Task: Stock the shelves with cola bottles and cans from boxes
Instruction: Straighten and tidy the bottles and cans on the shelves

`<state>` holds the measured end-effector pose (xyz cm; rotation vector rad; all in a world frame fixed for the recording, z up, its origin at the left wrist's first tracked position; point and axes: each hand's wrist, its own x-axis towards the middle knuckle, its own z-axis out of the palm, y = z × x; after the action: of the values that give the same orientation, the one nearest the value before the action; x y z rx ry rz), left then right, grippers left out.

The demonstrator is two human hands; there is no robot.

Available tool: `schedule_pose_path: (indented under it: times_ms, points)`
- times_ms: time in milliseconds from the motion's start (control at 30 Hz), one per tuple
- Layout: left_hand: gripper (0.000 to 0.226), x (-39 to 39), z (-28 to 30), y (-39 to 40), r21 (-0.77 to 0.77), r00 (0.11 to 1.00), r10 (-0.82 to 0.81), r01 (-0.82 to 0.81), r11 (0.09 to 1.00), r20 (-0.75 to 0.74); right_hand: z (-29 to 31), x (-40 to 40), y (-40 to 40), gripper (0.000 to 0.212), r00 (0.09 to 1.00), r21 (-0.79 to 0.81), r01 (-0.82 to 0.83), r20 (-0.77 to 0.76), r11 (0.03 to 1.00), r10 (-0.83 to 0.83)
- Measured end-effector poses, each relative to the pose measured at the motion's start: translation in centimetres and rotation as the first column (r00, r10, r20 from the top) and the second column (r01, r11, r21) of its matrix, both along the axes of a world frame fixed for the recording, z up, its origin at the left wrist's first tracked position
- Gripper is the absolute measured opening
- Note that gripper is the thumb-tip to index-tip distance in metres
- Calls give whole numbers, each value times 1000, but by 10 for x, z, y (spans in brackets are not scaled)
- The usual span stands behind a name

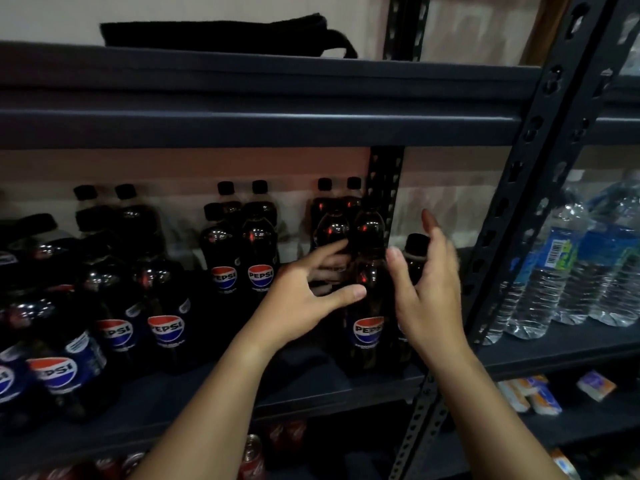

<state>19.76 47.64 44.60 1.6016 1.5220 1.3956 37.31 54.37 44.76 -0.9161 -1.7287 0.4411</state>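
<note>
1. At nine o'clock on the dark metal shelf [311, 386], cola bottles [166, 306] stand in rows, labels facing out.
2. Toward centre, the left hand [304, 299] spreads its fingers wide; the thumb tip touches the front cola bottle [369, 317], fingers reaching past its left shoulder.
3. At three o'clock of that bottle, the right hand [426, 292] is open, fingers straight, covering a second bottle [415, 251].
4. Far right, water bottles [561, 271] stand together.
</note>
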Motion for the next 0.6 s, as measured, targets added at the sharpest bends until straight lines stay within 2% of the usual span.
schedule_pose_path:
  times_ms: [133,233,433,533,600]
  points:
    - [51,-32,15,-29,54,995,95,-95,994,4,30,-29,-17,54,1000,169,7,21,986,-11]
    - [35,-65,31,-55,122,975,222,-223,967,22,49,-61,-35,50,995,207,-98,35,973,93]
    - [23,-138,66,-116,228,891,455,-446,866,15,48,-140,-61,46,896,44,-433,132,900,424]
    - [19,-167,76,-136,242,826,561,-536,809,-47,39,-176,-70,46,837,-49,-537,98,842,539]
    - [19,-188,81,-144,194,773,622,-596,779,-122,32,-195,-75,47,811,-114,-568,91,815,578]
